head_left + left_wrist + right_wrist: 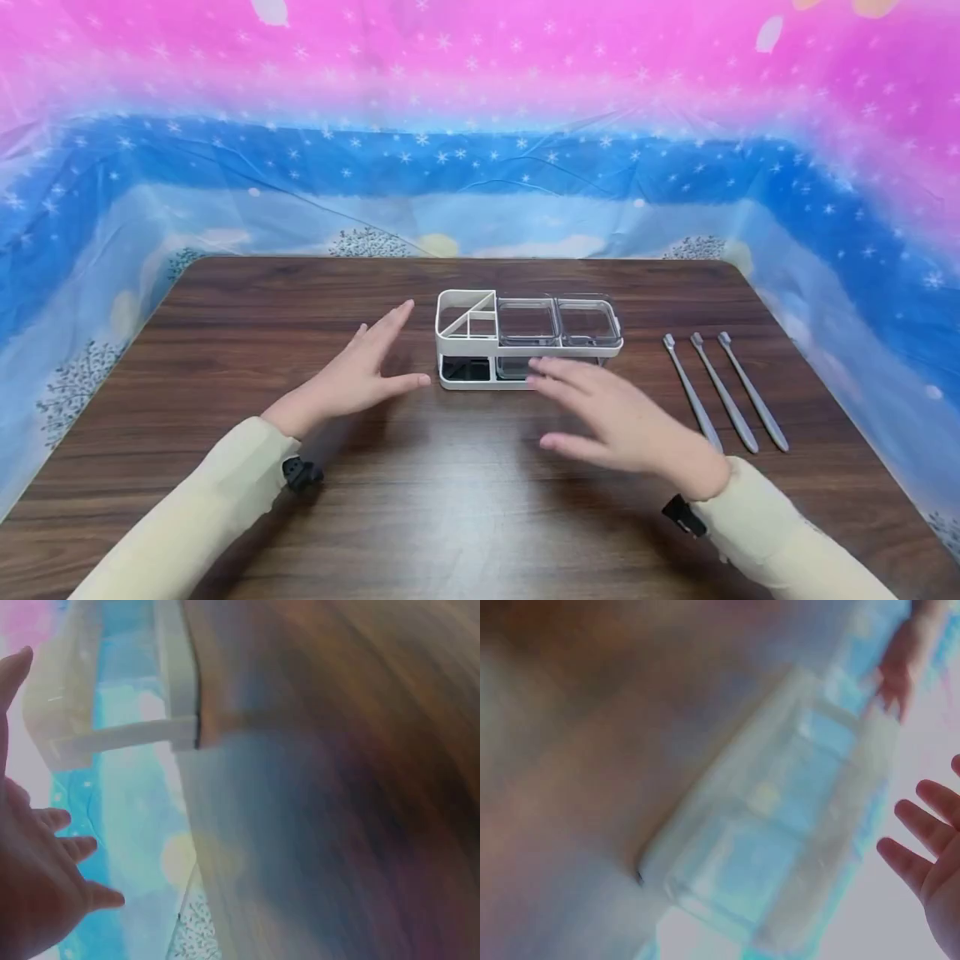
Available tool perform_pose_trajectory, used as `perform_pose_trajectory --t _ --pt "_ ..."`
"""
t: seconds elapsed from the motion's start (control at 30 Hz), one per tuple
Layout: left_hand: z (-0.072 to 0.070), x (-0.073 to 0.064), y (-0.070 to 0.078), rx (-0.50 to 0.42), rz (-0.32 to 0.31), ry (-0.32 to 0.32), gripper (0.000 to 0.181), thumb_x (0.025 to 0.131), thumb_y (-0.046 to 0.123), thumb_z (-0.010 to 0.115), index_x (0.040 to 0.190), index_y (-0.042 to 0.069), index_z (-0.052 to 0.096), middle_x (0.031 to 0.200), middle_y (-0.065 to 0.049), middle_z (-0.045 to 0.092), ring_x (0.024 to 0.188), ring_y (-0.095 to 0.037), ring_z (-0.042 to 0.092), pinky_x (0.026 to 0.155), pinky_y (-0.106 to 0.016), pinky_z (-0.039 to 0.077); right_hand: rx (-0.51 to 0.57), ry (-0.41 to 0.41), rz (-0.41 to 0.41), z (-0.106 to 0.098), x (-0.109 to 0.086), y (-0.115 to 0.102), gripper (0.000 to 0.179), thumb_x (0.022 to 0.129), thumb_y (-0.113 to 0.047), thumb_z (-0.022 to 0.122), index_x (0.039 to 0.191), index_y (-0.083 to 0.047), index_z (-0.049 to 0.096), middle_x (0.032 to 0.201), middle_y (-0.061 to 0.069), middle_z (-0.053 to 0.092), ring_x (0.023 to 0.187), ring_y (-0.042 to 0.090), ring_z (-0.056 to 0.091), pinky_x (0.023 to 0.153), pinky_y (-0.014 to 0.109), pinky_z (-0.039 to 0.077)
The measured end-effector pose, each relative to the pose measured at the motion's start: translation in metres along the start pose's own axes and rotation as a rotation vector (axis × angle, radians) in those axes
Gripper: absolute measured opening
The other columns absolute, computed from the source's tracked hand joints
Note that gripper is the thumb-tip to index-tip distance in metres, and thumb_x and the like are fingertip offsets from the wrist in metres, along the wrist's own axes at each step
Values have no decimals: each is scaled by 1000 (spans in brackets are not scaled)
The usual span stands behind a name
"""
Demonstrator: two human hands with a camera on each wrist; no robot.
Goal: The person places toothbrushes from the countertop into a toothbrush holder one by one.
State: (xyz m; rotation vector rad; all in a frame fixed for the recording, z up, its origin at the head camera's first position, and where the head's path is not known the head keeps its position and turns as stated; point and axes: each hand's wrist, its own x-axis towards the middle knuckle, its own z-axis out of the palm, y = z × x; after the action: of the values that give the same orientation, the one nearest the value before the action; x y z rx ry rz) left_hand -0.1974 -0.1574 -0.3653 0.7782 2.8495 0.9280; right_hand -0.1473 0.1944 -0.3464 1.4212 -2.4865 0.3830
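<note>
A white two-tier toothbrush holder (pixel 468 340) stands upright near the middle of the table, with divided slots on its left and two clear plastic cups (pixel 527 323) in its upper tier. My left hand (pixel 341 379) is to the left of the holder, fingers straight and thumb spread, holding nothing. Just in front of the holder, my right hand (pixel 611 417) reaches in with extended fingers; its fingertips overlap the lower tier in the head view. Both wrist views show the holder's frame (pixel 180 682) beyond spread, bare fingers. Three grey toothbrushes (pixel 726 392) lie side by side to the right.
The dark wood-grain table (pixel 465 500) carries the holder and toothbrushes. A pink and blue snowflake-patterned cloth (pixel 480 158) hangs around its back and sides. Dark wrist cameras (pixel 302 473) sit at both cream sleeves (pixel 202 508).
</note>
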Motion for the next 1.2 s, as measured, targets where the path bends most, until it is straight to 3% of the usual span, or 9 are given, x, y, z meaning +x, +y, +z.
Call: perform_pose_trajectory --t 0.13,0.2,0.33,0.43,0.63,0.9,1.0,1.2 --pt "-2 10 7 -231 2 65 102 85 37 74 157 21 3 161 -6 14 147 -28 14 118 -53 12 53 188 80 -30 -4 13 53 94 -39 59 132 -2 55 132 14 57 121 28 54 104 42 42" --pt "-2 14 11 -320 6 86 103 83 30 76 157 22 5 161 -4 16 147 -26 14 118 -52 14 82 286 111 -43 -9 22 44 91 -24 64 127 1 58 124 14 62 113 27 58 101 33 45" --pt "-1 24 17 -419 10 104 105 81 25 79 156 24 6 160 -2 19 147 -24 16 118 -52 14 113 426 222 -63 -21 40 40 81 3 68 121 4 61 110 14 67 96 12 61 85 12 47" --pt "2 31 18 -457 5 108 107 79 24 80 156 24 6 160 -1 19 146 -24 18 118 -53 15 101 465 347 -74 -33 52 41 80 9 67 121 2 62 103 13 69 90 -4 56 76 7 44" --pt "8 43 14 -527 5 114 111 77 19 82 156 20 5 160 -4 21 146 -27 20 118 -53 16 78 418 557 -85 -60 79 32 90 -5 63 122 0 61 98 15 69 80 -14 52 71 5 42" --pt "10 47 11 -593 24 90 113 76 10 82 156 17 3 159 -11 20 146 -28 18 119 -50 14 83 215 786 -85 -97 119 38 96 -22 58 125 3 57 102 21 67 75 -15 49 64 8 42" --pt "11 48 12 -614 19 76 113 76 10 82 156 19 2 159 -9 20 147 -27 17 119 -50 12 82 156 848 -82 -110 129 43 97 -25 58 127 4 54 105 23 65 80 -8 51 67 14 44" --pt "16 52 12 -650 33 68 114 76 7 81 156 17 0 158 -11 21 146 -28 18 118 -51 16 98 101 916 -73 -132 144 44 97 -24 57 128 7 51 108 27 64 88 22 59 72 31 46"
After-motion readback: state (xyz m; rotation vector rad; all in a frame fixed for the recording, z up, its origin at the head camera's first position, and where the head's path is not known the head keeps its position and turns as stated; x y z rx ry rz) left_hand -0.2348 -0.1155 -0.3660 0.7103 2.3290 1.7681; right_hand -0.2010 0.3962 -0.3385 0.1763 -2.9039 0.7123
